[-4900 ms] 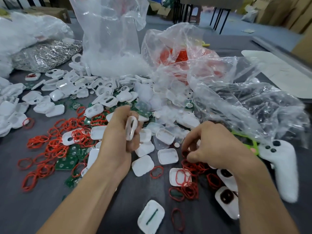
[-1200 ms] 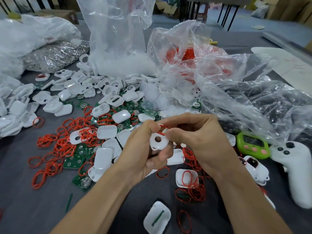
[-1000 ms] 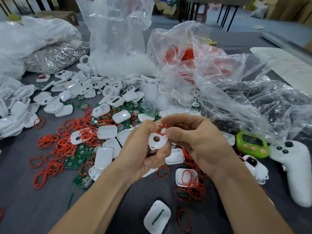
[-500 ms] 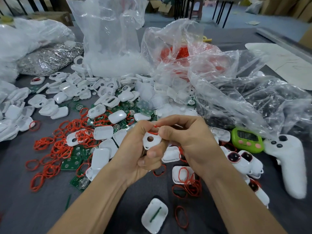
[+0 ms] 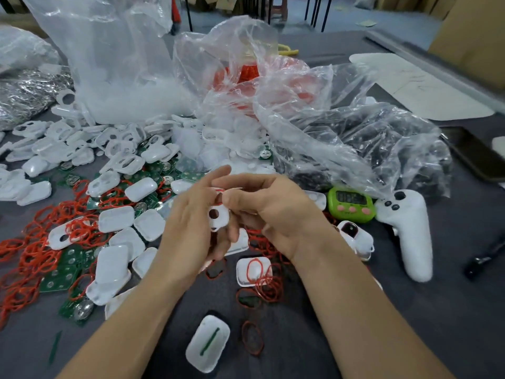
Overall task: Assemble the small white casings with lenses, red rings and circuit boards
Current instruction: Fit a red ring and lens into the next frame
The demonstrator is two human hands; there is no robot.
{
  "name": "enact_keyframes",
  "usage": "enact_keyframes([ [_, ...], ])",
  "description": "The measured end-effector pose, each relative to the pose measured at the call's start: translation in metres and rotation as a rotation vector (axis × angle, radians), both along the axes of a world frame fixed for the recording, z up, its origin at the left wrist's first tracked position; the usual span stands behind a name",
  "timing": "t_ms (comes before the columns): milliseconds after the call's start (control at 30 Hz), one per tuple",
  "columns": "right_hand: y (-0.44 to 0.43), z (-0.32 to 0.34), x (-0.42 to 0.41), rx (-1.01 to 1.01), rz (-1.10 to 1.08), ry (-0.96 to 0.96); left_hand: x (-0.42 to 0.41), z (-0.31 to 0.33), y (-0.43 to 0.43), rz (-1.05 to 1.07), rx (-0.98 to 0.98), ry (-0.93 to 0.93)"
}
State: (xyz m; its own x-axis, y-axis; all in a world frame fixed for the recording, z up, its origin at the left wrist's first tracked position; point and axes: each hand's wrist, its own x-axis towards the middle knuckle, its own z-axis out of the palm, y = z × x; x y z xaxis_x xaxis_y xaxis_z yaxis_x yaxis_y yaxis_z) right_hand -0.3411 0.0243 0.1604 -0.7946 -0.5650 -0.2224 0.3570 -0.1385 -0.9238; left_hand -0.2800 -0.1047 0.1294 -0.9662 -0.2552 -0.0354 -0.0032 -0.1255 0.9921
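Worktop was crowded: clear bags at the back, with loose casings, loose rings and circuit boards spread across your left side.

Step in hand, as I read it: you were seating a red ring on one white casing, held in the air over the middle of the worktop. That unit looked early in its build. No board showed in it, and I couldn't tell about a lens.

Left hand: back toward the camera, index finger stretched up, lower fingers curled under. Its grip was on the white casing, holed face toward you.

Right hand: just right of the casing, fingers curled, thumb tip at the casing's top edge. Its grip was a narrow pinch on the red ring, and only a short arc of the ring showed.

Next move, my call: walk the ring round the rim with the right thumb while the left hand stops the casing twisting. The ring looked thin and stretchy, so it would likely lift at one corner as you pressed another.
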Motion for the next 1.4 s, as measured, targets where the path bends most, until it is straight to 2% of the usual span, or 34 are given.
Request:
enact_keyframes([
  [100, -0.002, -0.004, -0.004, 0.043, -0.080, 0.010, -0.003, -0.006, -0.001, 0.187, -0.391, 0.086],
  [167, -0.001, -0.006, -0.005, 0.072, -0.086, 0.034, -0.002, -0.009, -0.005, 0.173, -0.535, 0.107],
  [267, 0.001, -0.008, -0.006, 0.082, -0.077, 0.059, 0.001, -0.010, -0.008, 0.046, -0.416, 0.097],
  [400, -0.001, -0.009, -0.006, 0.133, -0.101, 0.105, 0.005, -0.014, -0.010, 0.008, -0.349, 0.071],
  [600, 0.000, -0.010, -0.008, 0.148, -0.141, 0.098, 0.002, -0.014, -0.011, 0.002, -0.435, 0.058],
  [700, -0.002, -0.013, -0.008, 0.229, -0.191, 0.245, -0.002, -0.010, -0.016, 0.119, -0.500, 0.090],
  [800, -0.005, -0.015, -0.005, 0.288, -0.216, 0.369, -0.003, -0.007, -0.019, 0.156, -0.427, 0.104],
  [900, -0.010, -0.016, -0.002, 0.318, -0.257, 0.435, -0.001, -0.009, -0.019, 0.249, -0.605, 0.117],
  [967, -0.013, -0.016, 0.000, 0.312, -0.355, 0.451, 0.000, -0.008, -0.016, 0.314, -0.601, 0.094],
  [1033, -0.015, -0.017, 0.003, 0.330, -0.476, 0.482, 0.002, -0.006, -0.014, 0.272, -0.569, 0.059],
  [1100, -0.018, -0.017, 0.006, 0.283, -0.487, 0.445, 0.003, -0.005, -0.009, 0.145, -0.588, 0.058],
  [1167, -0.019, -0.017, 0.006, 0.244, -0.440, 0.407, 0.002, -0.004, -0.008, 0.107, -0.459, 0.062],
  [1300, -0.012, -0.010, 0.002, 0.277, -0.357, 0.518, -0.001, -0.002, -0.011, 0.112, -0.084, 0.051],
  [1400, 0.007, 0.000, -0.014, 0.466, -0.528, 0.636, -0.003, 0.002, -0.021, 0.075, 0.360, -0.052],
])
